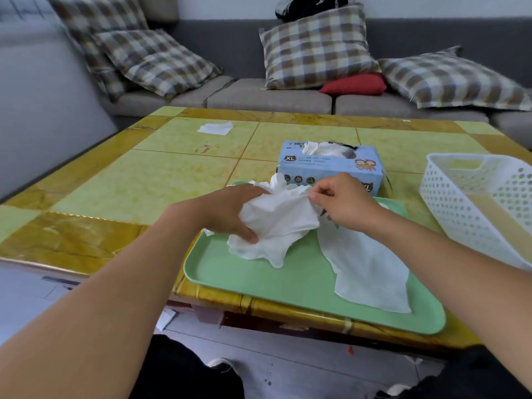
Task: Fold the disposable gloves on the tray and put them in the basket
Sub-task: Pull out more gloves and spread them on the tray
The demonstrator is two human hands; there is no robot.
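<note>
A person sits at a yellow and green tiled table (149,180). A light green tray (288,280) lies at the near edge of the table, right in front of them.

The left hand (230,211) grips a crumpled white glove (276,223). Its fingers curl over the top of the bunch and its thumb presses in from below. The right hand (342,200) pinches the upper right edge of the same glove between thumb and fingertips. The two hands are close together, one on each side, with the glove stretched between them. The glove is lifted a bit at the top, and its lower part droops down and touches the tray. It is too scrunched up to tell which way it points.

A second white glove (368,269) lies flat on the right side of the tray, just under the right wrist. It is long and runs from the middle of the tray toward the near right corner.

A white plastic basket (460,208) with little holes stands on the table to the right of the tray. A blue glove box (331,165) marked XL sits just behind the tray, with white gloves poking out of its top. A small white scrap (215,128) lies far back on the table. Behind the table is a gray sofa (270,96) with checked pillows (316,47) and a red cushion (355,84).
</note>
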